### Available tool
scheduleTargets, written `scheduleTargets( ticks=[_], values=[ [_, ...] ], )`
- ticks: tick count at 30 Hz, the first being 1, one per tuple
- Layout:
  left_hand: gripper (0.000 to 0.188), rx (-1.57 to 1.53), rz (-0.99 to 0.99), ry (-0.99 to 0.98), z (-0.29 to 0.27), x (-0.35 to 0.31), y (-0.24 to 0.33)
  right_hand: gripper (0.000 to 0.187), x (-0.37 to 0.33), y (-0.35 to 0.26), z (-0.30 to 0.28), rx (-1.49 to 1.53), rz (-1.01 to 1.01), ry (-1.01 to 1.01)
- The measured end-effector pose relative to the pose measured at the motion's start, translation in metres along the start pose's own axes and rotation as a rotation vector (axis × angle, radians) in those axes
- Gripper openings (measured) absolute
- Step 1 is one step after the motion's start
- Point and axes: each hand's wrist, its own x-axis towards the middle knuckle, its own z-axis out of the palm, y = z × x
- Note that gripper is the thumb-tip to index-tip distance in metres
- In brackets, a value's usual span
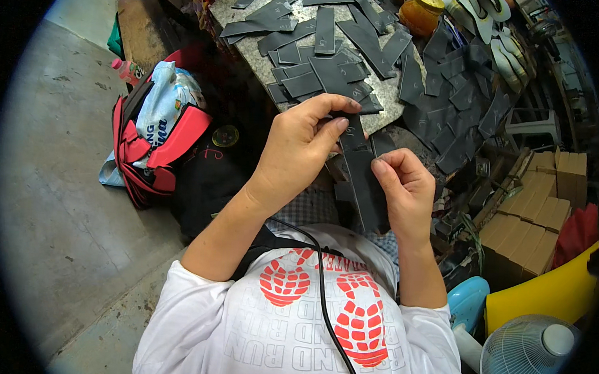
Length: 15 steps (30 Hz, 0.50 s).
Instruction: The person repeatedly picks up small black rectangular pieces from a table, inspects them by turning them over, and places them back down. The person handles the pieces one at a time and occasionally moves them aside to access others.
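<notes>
A dark grey, flat strip [364, 190] of sheet material, perhaps rubber or leather, hangs between my two hands in front of my chest. My left hand [295, 143] pinches its upper end between thumb and index finger. Lower down, the thumb and bent fingers of my right hand [405, 191] close on the strip's right edge, where a narrow piece stands up beside it. Just beyond my hands, many similar dark cut pieces [325, 31] lie overlapping on a speckled stone tabletop [390, 91]. Some bear pale handwritten marks.
A jar of amber stuff [422, 13] stands at the table's far right, near white sandals [509, 59]. More dark pieces [449, 120] are heaped on the right, above cardboard boxes [529, 217]. A fan [526, 357] is at lower right; a red-and-black bag [181, 138] lies left.
</notes>
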Motion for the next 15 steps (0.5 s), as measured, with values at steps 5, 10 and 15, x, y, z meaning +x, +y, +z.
scheduleTargets(
  ticks=[5, 10, 15],
  values=[
    [0.021, 0.058, 0.064, 0.015, 0.0032, -0.0011, 0.0014, 0.008, 0.0000, 0.0060, 0.0066, 0.102, -0.001, 0.048],
    [0.021, 0.035, 0.090, 0.012, 0.0040, 0.0024, 0.0011, 0.007, 0.0048, 0.0081, 0.0058, 0.083, -0.057, 0.051],
    [0.021, 0.047, 0.099, 0.006, 0.0035, 0.0002, -0.0003, 0.007, 0.0046, 0.0086, 0.0063, 0.083, -0.057, 0.052]
  ],
)
